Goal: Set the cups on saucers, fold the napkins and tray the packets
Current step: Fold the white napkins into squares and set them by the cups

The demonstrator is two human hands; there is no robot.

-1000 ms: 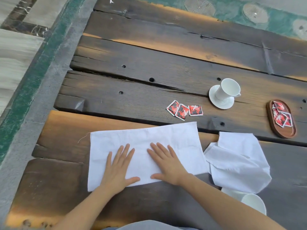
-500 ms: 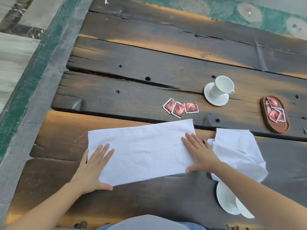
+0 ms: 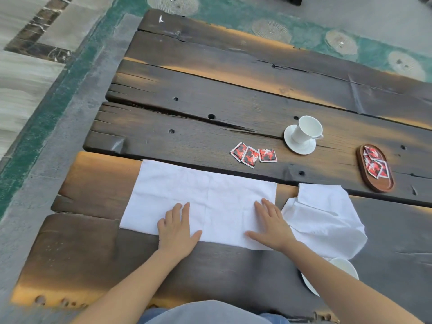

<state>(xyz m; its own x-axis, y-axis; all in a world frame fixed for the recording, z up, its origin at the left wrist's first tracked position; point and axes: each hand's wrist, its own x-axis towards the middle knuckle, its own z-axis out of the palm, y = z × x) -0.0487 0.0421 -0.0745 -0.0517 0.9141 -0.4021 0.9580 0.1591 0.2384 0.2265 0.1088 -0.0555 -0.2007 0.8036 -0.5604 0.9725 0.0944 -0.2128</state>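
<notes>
A white napkin, folded into a long rectangle, lies flat near the table's front edge. My left hand presses flat on its near edge, fingers apart. My right hand lies flat on its right end. A second white napkin sits rumpled to the right. Three red packets lie loose on the wood beyond the napkin. A white cup stands on a saucer farther back. An oval wooden tray holds several red packets. Another cup and saucer peek out behind my right forearm.
The table is made of dark, rough wooden planks with holes and cracks. Its left edge drops to a grey and green paved floor. Stone discs lie in the ground beyond the far edge.
Both hands slid inward along the napkin from its outer ends; half a second ago they were spread at the left and right edges. The view has shifted slightly.
</notes>
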